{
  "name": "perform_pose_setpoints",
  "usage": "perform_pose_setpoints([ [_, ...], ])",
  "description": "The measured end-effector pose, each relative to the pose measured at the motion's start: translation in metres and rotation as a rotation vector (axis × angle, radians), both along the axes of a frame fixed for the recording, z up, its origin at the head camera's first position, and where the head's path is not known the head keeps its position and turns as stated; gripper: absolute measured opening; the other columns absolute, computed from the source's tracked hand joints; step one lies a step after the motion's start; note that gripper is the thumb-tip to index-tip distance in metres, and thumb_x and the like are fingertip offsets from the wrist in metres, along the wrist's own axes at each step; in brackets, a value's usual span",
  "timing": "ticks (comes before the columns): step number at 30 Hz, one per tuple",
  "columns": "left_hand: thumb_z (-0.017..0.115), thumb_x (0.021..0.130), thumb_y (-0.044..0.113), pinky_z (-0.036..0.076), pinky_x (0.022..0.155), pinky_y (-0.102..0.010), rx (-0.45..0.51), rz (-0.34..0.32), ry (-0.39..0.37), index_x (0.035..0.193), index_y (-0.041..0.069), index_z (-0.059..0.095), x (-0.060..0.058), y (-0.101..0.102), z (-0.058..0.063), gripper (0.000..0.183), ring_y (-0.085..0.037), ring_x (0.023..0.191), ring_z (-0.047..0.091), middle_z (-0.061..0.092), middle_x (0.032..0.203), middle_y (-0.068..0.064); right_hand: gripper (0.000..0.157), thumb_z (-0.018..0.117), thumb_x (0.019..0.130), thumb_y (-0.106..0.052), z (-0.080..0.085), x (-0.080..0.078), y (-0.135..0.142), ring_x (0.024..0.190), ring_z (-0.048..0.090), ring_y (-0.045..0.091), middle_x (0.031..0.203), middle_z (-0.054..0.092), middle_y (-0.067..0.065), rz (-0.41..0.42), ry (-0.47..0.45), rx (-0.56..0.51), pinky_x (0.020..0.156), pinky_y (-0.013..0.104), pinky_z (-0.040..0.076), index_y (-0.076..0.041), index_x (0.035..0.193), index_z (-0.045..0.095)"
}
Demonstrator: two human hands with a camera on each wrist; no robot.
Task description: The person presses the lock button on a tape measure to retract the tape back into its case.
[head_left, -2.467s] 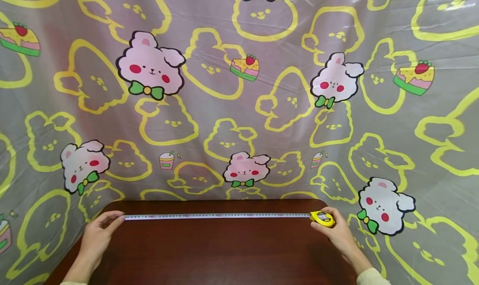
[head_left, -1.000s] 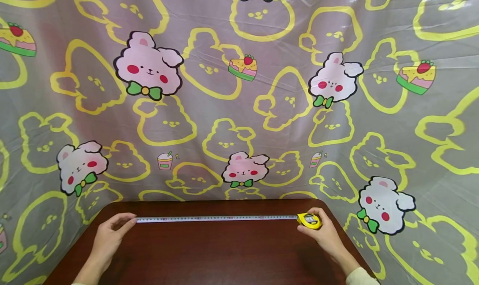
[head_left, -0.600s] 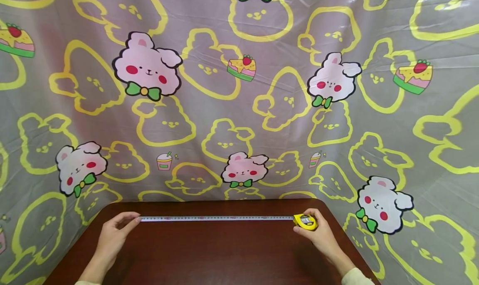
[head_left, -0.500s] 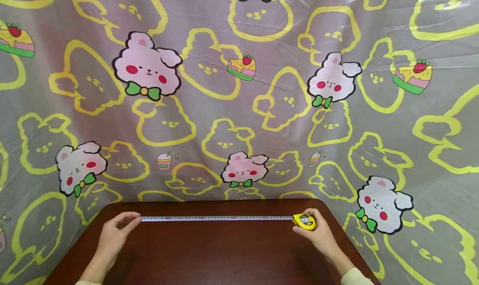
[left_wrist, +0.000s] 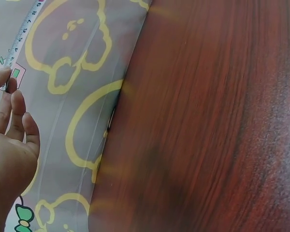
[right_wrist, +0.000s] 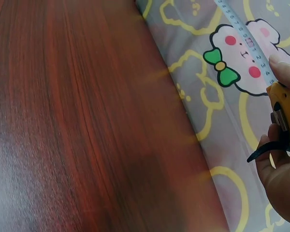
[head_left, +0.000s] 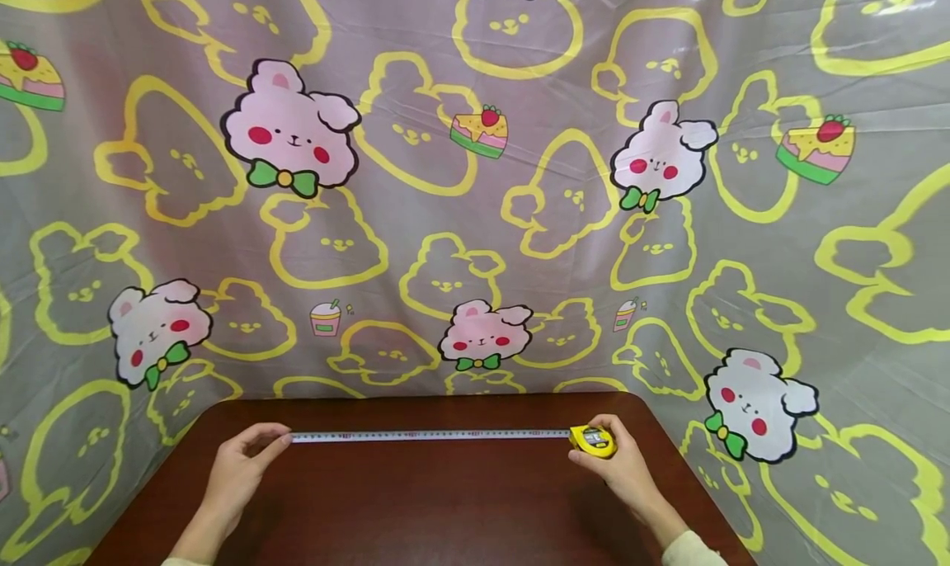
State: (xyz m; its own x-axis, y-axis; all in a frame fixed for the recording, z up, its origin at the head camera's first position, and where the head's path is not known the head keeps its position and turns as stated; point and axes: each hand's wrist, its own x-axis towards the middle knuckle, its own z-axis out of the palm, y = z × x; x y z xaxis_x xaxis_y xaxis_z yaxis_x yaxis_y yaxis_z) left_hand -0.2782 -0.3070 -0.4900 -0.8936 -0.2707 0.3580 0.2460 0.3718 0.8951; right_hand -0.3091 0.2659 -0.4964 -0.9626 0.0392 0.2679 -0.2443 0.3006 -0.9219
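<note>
A yellow tape measure sits in my right hand, gripped between thumb and fingers on the right side. Its white blade stretches level to the left, across the far part of the table in the head view. My left hand pinches the blade's free end between thumb and fingertips. In the left wrist view the blade runs up from the pinching fingertips. The right wrist view shows the yellow case in the palm, with a dark strap hanging from it and the blade coming out under the thumb.
A dark reddish-brown wooden table with rounded far corners lies below both hands. Grey curtain sheeting printed with yellow outlines and white rabbit faces rises behind the table and along both sides.
Both hands have come closer together, the left moving right and the right moving left. The stretch of blade between them has become shorter. Both hands keep their hold.
</note>
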Motion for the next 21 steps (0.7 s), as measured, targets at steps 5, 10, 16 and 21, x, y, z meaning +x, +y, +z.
perform_pose_setpoints([
  [5,0.076,0.097,0.019,0.045,0.073,-0.022,-0.009,0.005,-0.022,0.111,-0.001,0.073,-0.001,0.003,-0.002,0.025,-0.006,0.087,0.061,0.074,0.099,-0.003,0.058,0.093,0.077,-0.009,0.000,0.000,-0.006,0.091,0.059,0.025,0.112,0.056,0.015,-0.006,-0.006,0.015,0.070,0.029,0.054,-0.010,0.120,0.055],
  [10,0.076,0.097,0.021,0.046,0.073,-0.022,-0.009,0.003,-0.023,0.112,-0.002,0.072,-0.001,0.004,-0.002,0.028,-0.007,0.087,0.062,0.073,0.099,-0.007,0.058,0.093,0.077,-0.011,0.001,0.000,-0.011,0.091,0.059,0.026,0.113,0.056,0.014,-0.005,-0.010,0.023,0.071,0.029,0.054,-0.011,0.120,0.055],
  [16,0.077,0.097,0.019,0.046,0.073,-0.022,-0.002,-0.005,-0.009,0.110,0.000,0.073,-0.002,0.006,-0.001,0.024,-0.007,0.087,0.062,0.074,0.097,-0.001,0.058,0.094,0.076,-0.012,0.001,0.000,-0.017,0.091,0.060,0.025,0.111,0.058,0.013,-0.004,0.010,0.029,0.072,0.030,0.054,-0.011,0.119,0.056],
  [21,0.077,0.096,0.018,0.046,0.074,-0.021,0.003,-0.011,0.002,0.109,0.000,0.073,-0.002,0.007,-0.001,0.023,-0.006,0.088,0.062,0.074,0.096,0.002,0.056,0.093,0.076,-0.010,-0.001,0.001,-0.022,0.089,0.060,0.025,0.109,0.058,0.013,0.009,0.008,0.011,0.069,0.030,0.054,-0.011,0.118,0.056],
])
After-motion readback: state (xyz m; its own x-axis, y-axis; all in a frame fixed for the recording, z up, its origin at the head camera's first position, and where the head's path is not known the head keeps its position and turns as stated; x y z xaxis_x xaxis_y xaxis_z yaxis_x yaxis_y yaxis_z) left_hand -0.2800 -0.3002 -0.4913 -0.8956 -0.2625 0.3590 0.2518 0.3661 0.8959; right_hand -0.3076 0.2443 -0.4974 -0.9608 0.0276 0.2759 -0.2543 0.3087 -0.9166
